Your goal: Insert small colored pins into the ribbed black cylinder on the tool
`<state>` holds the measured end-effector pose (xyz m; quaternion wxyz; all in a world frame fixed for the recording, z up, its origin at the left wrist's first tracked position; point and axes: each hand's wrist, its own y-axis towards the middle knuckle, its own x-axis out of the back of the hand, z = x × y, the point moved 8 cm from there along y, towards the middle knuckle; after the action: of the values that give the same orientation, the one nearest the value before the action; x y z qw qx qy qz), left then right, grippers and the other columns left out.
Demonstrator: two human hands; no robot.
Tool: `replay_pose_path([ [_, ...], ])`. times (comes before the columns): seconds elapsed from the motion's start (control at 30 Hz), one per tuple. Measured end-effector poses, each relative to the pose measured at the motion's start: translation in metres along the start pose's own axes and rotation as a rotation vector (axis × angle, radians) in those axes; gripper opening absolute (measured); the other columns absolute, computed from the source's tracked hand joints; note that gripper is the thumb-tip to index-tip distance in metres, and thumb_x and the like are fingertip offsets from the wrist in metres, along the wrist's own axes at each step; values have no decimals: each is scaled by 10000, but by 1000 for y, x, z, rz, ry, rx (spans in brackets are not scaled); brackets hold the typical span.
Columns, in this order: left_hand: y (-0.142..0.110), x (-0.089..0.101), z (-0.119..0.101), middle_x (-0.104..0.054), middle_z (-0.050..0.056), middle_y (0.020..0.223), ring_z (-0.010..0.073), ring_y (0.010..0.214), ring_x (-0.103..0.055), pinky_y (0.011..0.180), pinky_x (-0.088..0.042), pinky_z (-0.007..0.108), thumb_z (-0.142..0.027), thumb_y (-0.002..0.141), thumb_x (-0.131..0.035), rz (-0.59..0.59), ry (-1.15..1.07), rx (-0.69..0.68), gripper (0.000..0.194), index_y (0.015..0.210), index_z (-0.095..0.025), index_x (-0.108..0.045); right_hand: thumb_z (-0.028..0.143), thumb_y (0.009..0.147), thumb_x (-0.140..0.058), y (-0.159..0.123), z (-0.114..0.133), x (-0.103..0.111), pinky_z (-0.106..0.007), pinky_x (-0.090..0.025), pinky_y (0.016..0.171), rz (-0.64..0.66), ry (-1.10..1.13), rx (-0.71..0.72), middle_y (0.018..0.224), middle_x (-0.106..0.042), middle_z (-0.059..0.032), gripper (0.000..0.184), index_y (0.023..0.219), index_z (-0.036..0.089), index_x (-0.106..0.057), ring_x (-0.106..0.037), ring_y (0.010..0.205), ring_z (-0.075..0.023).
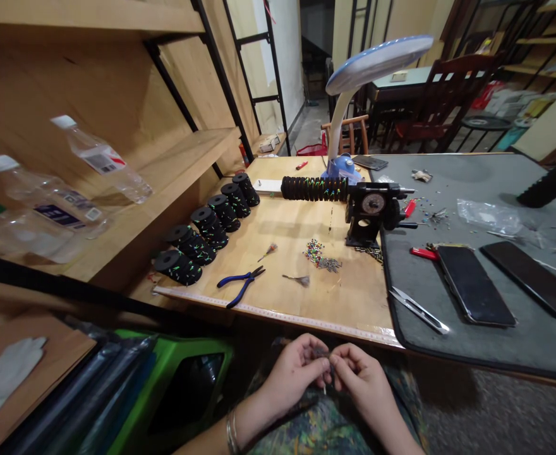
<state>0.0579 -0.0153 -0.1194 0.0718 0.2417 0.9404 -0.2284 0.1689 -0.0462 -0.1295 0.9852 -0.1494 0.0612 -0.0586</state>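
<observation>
Both my hands are close together over my lap, just off the table's front edge. My left hand [301, 366] is closed, thumb against fingers, around something small and dark that I cannot make out. My right hand [356, 370] pinches at the same spot, its fingertips meeting the left thumb; what it grips is too small to name. On the table beyond lie blue-handled pliers [241, 282], a small tuft of dark fibres [297, 279], an orange-tipped tuft [269, 251], coloured beads [314, 252] and a heap of small metal pieces [330, 265].
Black spools [205, 226] line the table's left side. A black winding device [373, 212] carries a row of black foam discs [314, 188]. Behind it rises a desk lamp [337, 126]. Thread snips [419, 311] and phones [476, 284] lie on the grey mat [401, 253]. Plastic bottles [100, 158] rest on the left shelf.
</observation>
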Motion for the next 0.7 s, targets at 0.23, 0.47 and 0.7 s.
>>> replay_pose_path([
  [0.23,1,5,4,-612,4,613,110,546,-553,553,-435,232,-387,733,-720,-34,50,19,293,758,-142,-562,600,720,-678,0,-10,1,-224,-339,465,13,-15,-68,467,-566,41,434,685,174,-600,-455,421,-102],
  [0.47,6,13,5,-572,-16,622,109,555,-532,530,-408,216,-322,753,-680,-98,89,-30,212,748,-143,-567,631,763,-598,-4,-14,-2,-230,-318,466,72,-142,-93,422,-524,45,456,637,195,-556,-405,408,-103],
  [0.7,6,15,2,-537,-31,645,90,538,-472,523,-383,210,-255,777,-636,-105,132,-67,132,752,-144,-570,588,791,-549,-5,-9,-10,-239,-290,466,136,-229,-111,422,-490,45,423,599,213,-506,-374,406,-103],
])
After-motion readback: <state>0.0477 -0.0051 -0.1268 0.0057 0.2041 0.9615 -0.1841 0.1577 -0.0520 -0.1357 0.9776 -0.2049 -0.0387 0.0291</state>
